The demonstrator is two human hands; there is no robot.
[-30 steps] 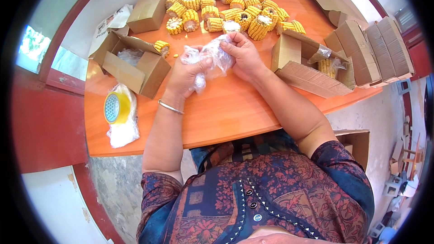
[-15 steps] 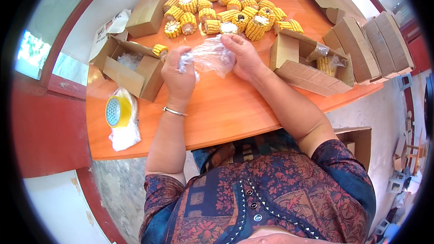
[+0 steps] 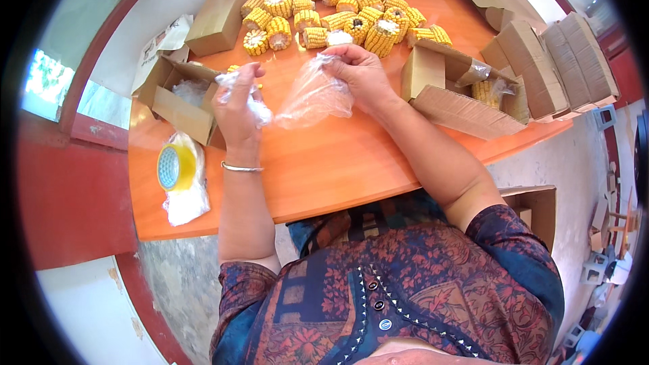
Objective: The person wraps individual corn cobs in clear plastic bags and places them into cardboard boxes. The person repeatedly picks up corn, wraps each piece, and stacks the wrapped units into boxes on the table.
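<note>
clear plastic [image 3: 314, 100] is partly hidden by right-hand fingers [image 3: 350, 53].

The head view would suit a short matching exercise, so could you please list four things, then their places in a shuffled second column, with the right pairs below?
Things
1. Round roll of yellow tape
2. Thin clear plastic film
3. Slim silver metal bracelet
4. Short yellow corn cob pieces

Places
A. Clustered toward the far side of the orange wooden table
B. Around the person's left wrist
C. On crumpled white plastic, at the table's left
D. Pinched in the right hand

Pairs: 1-C, 2-D, 3-B, 4-A
</note>
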